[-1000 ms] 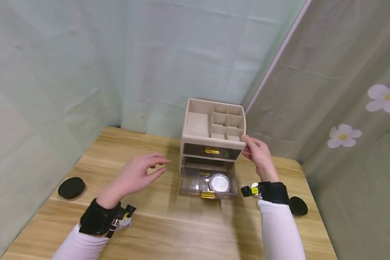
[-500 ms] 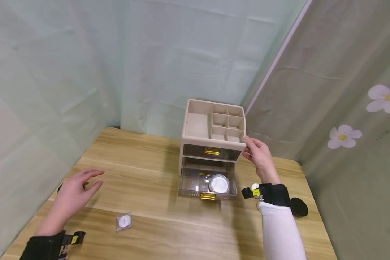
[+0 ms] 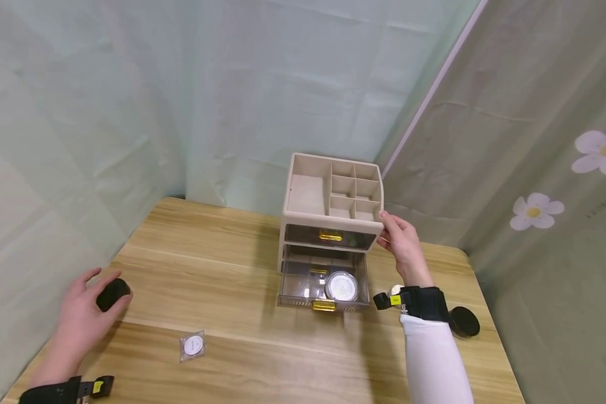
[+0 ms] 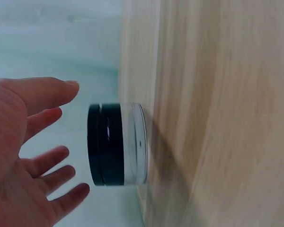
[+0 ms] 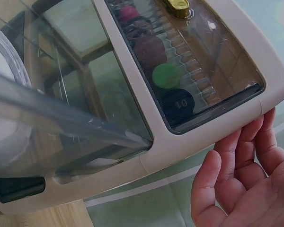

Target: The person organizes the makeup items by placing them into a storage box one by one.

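Note:
My left hand (image 3: 83, 311) reaches round a round jar with a black lid (image 3: 113, 294) at the table's left. In the left wrist view the spread fingers stand apart from the jar (image 4: 111, 144), whose lower part is clear. My right hand (image 3: 404, 244) grips the upper right front corner of a beige drawer organizer (image 3: 308, 193). Its thumb lies at the top edge and its curled fingers (image 5: 248, 151) touch the side. The organizer's clear middle drawer (image 3: 298, 280) is pulled out and holds a round, white-topped container (image 3: 341, 286).
A small square clear packet with a white disc (image 3: 193, 345) lies on the wooden table (image 3: 262, 348). Another black-lidded jar (image 3: 464, 321) stands behind the right wrist. Through the upper drawer's front several small round items show, one a green disc (image 5: 165, 75). Curtains (image 3: 242, 101) hang behind.
My left hand has moved from beside the organizer leftward and down to the black-lidded jar, uncovering the small packet. My right hand has stayed at the organizer's corner.

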A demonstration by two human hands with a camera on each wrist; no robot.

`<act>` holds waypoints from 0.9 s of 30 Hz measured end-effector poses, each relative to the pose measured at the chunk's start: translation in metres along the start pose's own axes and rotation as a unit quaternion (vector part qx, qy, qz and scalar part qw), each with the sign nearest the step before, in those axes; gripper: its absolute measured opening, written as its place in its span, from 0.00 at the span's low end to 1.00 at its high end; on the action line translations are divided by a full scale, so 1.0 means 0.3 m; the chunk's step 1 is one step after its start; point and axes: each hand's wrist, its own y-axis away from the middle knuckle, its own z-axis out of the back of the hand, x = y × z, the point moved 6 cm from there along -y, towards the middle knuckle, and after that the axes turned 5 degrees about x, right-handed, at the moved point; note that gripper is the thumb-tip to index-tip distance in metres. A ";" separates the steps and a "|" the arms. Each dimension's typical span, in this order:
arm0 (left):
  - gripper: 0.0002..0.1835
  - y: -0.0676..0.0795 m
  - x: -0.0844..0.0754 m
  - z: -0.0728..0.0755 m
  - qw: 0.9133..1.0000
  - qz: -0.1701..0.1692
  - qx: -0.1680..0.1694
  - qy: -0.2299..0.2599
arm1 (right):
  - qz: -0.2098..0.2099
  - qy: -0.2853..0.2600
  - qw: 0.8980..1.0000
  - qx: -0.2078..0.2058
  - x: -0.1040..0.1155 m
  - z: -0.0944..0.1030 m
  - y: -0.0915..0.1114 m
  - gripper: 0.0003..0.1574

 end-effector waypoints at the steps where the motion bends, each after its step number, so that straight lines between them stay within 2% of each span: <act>1: 0.30 -0.003 0.013 -0.001 1.000 0.004 0.007 -0.004 | -0.001 0.000 1.000 -0.003 0.000 0.003 0.003 0.27; 8: 0.40 -0.038 0.076 -0.015 0.998 0.022 0.060 -0.021 | -0.005 -0.002 1.000 -0.007 -0.003 0.009 0.014 0.29; 12: 0.42 -0.051 0.097 -0.015 0.996 0.034 0.083 -0.026 | 0.000 -0.004 1.000 -0.004 -0.002 -0.001 0.017 0.29; 27: 0.45 -0.019 0.142 -0.013 0.991 0.069 0.100 -0.051 | -0.002 -0.003 1.000 -0.004 0.003 -0.033 0.013 0.31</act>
